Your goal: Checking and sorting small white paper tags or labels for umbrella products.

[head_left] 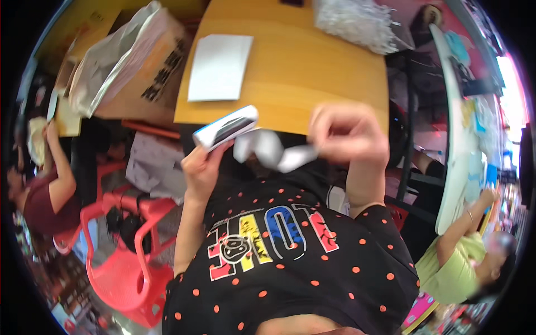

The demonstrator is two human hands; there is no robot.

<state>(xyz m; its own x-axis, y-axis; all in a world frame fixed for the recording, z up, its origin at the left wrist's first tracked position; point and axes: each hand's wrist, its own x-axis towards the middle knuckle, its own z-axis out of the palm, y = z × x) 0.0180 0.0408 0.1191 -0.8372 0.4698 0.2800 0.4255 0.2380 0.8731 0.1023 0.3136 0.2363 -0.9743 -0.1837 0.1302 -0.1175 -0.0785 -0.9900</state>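
Note:
My left hand grips a small, flat white box with a dark picture and a blue edge. The box is held tilted at the table's near edge. A white strip, curled and smeared by motion, hangs between the box and my right hand. Thumb and finger of my right hand are pinched on its end. Whether the strip's other end is joined to the box, I cannot tell. Beyond the box, a stack of white sheets lies on the yellow-brown table.
A clear bag of white shredded strips sits at the table's far right. At left stands an open cardboard box with a plastic liner. A red plastic chair is at lower left. Other people work at both sides.

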